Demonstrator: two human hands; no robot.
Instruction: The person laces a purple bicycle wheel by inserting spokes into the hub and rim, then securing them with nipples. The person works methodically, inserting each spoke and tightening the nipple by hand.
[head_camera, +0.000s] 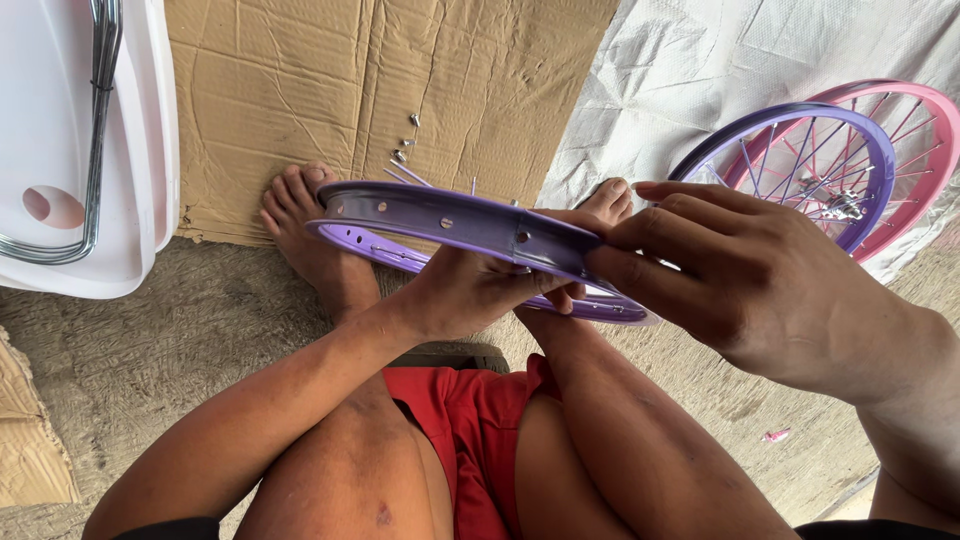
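Head view: purple rim (450, 222) grasped from below by left hand (470, 290), pinched by right hand (740, 280); mid-assembly seemingly, loose spokes (405, 170) needed next.

There is one bare purple rim (450, 222). Two hands hold it: one left hand (470, 290) and one right hand (740, 275). There are two finished wheels with spokes, one purple wheel (880, 150) and one pink wheel (925, 125). Two bare feet show, one left foot (300, 225) and one right foot (608, 198). There is one big sheet of cardboard (300, 90) and one white tub (150, 150). A few loose spokes (405, 172) lie on the cardboard, too small to count well.
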